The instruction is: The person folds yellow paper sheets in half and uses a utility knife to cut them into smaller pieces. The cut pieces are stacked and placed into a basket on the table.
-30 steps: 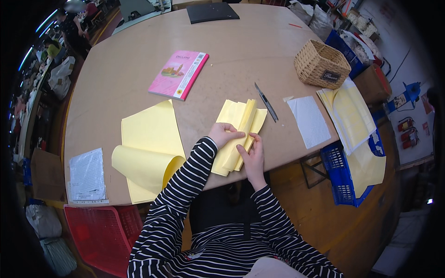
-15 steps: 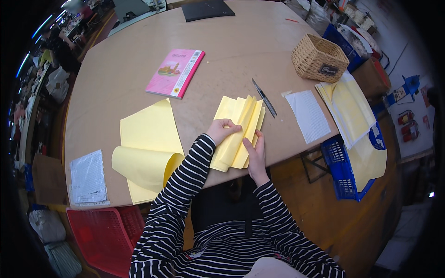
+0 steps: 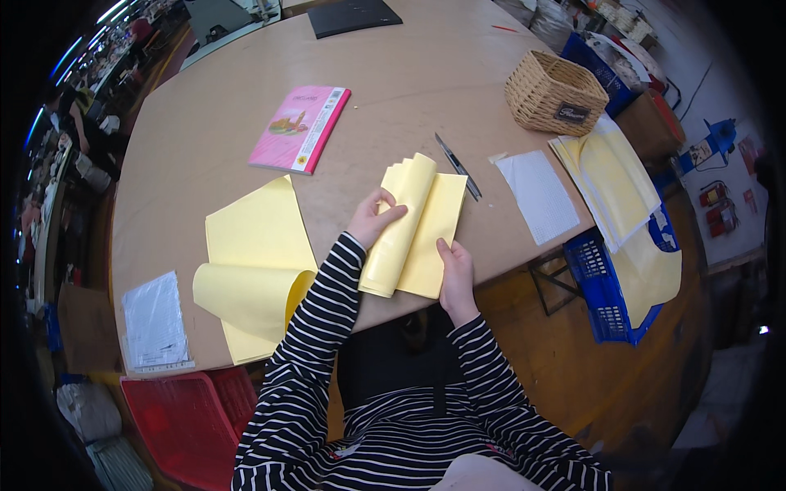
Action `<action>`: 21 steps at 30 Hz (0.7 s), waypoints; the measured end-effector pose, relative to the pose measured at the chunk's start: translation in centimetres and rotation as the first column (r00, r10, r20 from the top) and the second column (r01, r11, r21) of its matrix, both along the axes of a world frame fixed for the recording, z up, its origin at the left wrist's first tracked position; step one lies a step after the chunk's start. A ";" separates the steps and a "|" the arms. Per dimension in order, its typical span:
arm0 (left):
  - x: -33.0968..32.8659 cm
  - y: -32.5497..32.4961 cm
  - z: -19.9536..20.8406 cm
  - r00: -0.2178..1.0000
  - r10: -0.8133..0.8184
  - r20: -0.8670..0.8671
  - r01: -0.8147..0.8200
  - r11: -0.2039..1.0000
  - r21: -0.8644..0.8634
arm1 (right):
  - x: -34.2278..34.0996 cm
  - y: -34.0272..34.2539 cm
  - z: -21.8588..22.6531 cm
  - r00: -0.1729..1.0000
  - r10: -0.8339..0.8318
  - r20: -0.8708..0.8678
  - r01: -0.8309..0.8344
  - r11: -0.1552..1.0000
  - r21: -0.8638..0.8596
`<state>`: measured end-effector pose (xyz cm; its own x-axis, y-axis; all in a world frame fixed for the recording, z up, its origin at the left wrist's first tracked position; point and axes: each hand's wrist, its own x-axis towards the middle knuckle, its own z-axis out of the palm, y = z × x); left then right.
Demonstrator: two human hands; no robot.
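Over the table's near edge I hold a stack of yellow paper sheets (image 3: 435, 233), its left part curled over into a loose roll. My left hand (image 3: 375, 218) grips the curled part, thumb on top and fingers bent around the left side. At the lower right edge my right hand (image 3: 457, 274) pinches the flat part, thumb on top and the other fingers mostly hidden beneath. To the left, more yellow sheets (image 3: 258, 225) lie on the table, the near end curling over. A dark pointed cutter or pen (image 3: 458, 166) lies just beyond the stack.
A pink notebook (image 3: 300, 129) and a black folder (image 3: 354, 16) lie farther back. On the right are a wicker basket (image 3: 536, 94), a white sheet (image 3: 538, 196) and bagged yellow sheets (image 3: 610, 176) overhanging a blue crate (image 3: 602, 303). A plastic-covered paper (image 3: 155, 319) lies left, above a red crate (image 3: 180, 421).
The several fanned folds of the yellow sheets have become one smooth roll on the left and a flat part on the right. My left hand has shifted slightly left and up.
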<state>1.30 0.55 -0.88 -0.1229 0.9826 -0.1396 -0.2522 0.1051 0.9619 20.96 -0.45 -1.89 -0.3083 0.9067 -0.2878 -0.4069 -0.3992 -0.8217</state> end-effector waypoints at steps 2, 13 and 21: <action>-0.2 -0.3 0.6 0.996 0.029 0.090 -0.032 0.999 0.040 | 0.7 0.1 0.4 0.998 -0.002 0.066 -0.001 0.999 0.033; -0.4 -1.1 1.9 0.957 -0.048 0.287 0.052 0.999 -0.009 | 5.2 2.0 2.6 0.927 -0.220 0.305 0.130 0.949 0.289; -1.2 -0.9 1.5 0.980 -0.007 0.197 -0.001 0.999 0.042 | 12.9 4.6 8.5 0.803 -0.587 0.104 0.432 0.692 0.578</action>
<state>0.12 -0.33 0.63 -0.0944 0.9884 -0.1192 -0.4368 0.0665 0.8971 33.89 4.11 6.66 0.2627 0.9294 0.2594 -0.1610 0.3073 -0.9379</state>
